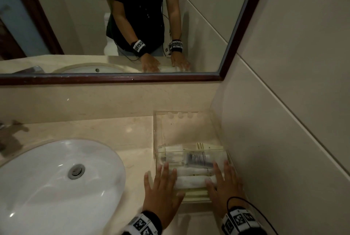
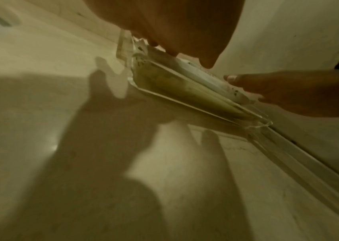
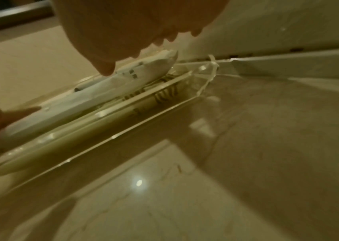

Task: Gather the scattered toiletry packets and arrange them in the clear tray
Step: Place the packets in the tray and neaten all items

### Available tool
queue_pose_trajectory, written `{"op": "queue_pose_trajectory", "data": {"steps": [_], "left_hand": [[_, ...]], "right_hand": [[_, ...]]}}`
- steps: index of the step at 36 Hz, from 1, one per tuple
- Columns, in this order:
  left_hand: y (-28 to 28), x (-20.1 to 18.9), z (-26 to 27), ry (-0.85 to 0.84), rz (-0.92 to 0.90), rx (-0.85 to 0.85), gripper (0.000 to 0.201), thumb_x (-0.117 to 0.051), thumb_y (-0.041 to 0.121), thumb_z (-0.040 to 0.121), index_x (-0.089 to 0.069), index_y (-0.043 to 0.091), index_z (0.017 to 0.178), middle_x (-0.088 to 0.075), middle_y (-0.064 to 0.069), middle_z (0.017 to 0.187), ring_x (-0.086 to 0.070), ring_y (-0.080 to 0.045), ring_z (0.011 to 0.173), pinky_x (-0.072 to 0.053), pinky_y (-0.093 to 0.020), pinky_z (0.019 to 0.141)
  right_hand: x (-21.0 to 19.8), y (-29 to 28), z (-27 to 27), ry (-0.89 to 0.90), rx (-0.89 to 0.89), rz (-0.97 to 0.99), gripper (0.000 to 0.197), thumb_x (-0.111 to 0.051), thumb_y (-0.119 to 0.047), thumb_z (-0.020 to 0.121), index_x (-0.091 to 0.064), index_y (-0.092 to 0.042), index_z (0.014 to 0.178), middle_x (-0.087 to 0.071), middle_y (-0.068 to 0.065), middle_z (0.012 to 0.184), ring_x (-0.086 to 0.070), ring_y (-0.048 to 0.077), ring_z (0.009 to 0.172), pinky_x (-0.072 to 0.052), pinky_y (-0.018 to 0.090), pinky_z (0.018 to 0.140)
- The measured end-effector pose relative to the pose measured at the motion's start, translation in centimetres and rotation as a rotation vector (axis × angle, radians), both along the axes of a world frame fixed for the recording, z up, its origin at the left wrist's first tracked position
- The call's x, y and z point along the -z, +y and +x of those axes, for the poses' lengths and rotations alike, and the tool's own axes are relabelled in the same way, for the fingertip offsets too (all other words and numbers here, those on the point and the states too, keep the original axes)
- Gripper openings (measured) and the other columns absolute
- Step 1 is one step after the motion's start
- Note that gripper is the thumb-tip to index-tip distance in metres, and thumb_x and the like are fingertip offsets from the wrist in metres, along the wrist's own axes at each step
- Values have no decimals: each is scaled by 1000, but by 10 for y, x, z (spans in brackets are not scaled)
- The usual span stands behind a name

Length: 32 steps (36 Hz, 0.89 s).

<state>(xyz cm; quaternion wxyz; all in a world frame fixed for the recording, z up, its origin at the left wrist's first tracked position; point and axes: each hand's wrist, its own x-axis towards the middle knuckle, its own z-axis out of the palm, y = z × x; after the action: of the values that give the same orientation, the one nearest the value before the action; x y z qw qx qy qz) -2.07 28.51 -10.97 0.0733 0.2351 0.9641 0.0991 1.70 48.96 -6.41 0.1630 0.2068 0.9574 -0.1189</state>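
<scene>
A clear tray stands on the counter in the corner by the right wall. Its near half holds several packets: long white packets in front, a dark-printed packet and a pale box behind them. My left hand lies flat with straight fingers on the left ends of the white packets. My right hand lies flat on their right ends. The left wrist view shows the tray edge-on with a white packet under both hands. In the right wrist view the white packet sits above the tray's front wall.
A white oval sink fills the left of the beige stone counter, with a faucet at the far left. A framed mirror hangs behind. A tiled wall runs close along the tray's right side. The tray's far half is bare.
</scene>
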Motion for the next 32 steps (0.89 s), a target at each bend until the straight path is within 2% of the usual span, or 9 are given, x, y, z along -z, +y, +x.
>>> {"op": "queue_pose_trajectory", "data": {"steps": [5, 8, 11, 14, 18, 21, 24, 29, 32], "left_hand": [[3, 8, -1, -100, 20, 22, 77, -13, 70, 87, -10, 28, 152, 11, -4, 160, 15, -19, 148, 13, -57, 112], [7, 14, -5, -149, -15, -3, 80, -12, 71, 86, -26, 24, 148, -27, -8, 156, 3, -19, 149, 10, -60, 112], [13, -6, -9, -115, -48, -40, 89, 1, 73, 84, -51, 23, 136, -50, -10, 142, -42, -27, 136, 11, -61, 109], [13, -11, -12, -87, -116, -47, 111, 27, 76, 61, -18, 28, 151, -1, -2, 159, -10, -24, 149, 29, -58, 97], [12, -7, -12, -235, -79, -76, 86, -6, 70, 87, -71, 21, 114, -63, -9, 129, -64, -26, 115, -4, -60, 102], [10, 2, -12, -136, -97, -16, 80, -11, 71, 86, -64, 22, 121, -52, -8, 141, -35, -27, 140, 0, -61, 107], [9, 6, -13, -77, -86, 2, 75, -14, 72, 85, -47, 22, 129, -2, -3, 161, 11, -22, 149, 9, -59, 111], [-2, 4, -12, -13, -22, -62, 73, -11, 70, 88, -42, 25, 136, 2, -1, 161, 12, -20, 149, 12, -53, 113], [-18, 0, -8, -58, 97, -141, 69, -11, 65, 91, -40, 24, 138, -28, -5, 156, -25, -26, 142, -25, -52, 109]], "right_hand": [[5, -9, -7, -92, 22, -43, 68, -17, -62, 92, 9, -36, 149, 15, 0, 159, 13, 20, 147, 4, 47, 119], [3, -13, -13, -119, 17, -69, 69, -19, -65, 90, 8, -40, 148, 15, -2, 159, 10, 21, 147, 5, 48, 119], [-2, -14, -19, -152, 21, -93, 70, -21, -68, 89, 6, -42, 148, 14, -3, 159, 7, 21, 148, 4, 50, 118], [-6, -14, -21, -174, 24, -106, 70, -21, -69, 88, 4, -43, 148, 11, -4, 160, 4, 21, 148, 4, 51, 118], [-4, -12, -17, -158, 16, -122, 71, -22, -72, 85, 2, -46, 147, 7, -5, 160, -1, 21, 147, 4, 52, 118], [-1, -8, -17, -185, 2, -119, 74, -21, -76, 82, 5, -48, 146, 10, -8, 160, 1, 21, 148, 3, 52, 117], [0, -7, -19, -205, 1, -120, 89, -5, -87, 65, 7, -50, 145, 13, -8, 159, 6, 22, 148, 4, 52, 117], [-10, -3, -10, -81, 31, -122, 80, -18, -79, 78, 2, -45, 147, 9, -7, 160, 7, 19, 148, 0, 47, 118], [-14, 2, 8, 115, 124, -86, 65, -39, -57, 90, -18, -35, 148, -15, -3, 158, -16, 18, 145, -18, 37, 117]]}}
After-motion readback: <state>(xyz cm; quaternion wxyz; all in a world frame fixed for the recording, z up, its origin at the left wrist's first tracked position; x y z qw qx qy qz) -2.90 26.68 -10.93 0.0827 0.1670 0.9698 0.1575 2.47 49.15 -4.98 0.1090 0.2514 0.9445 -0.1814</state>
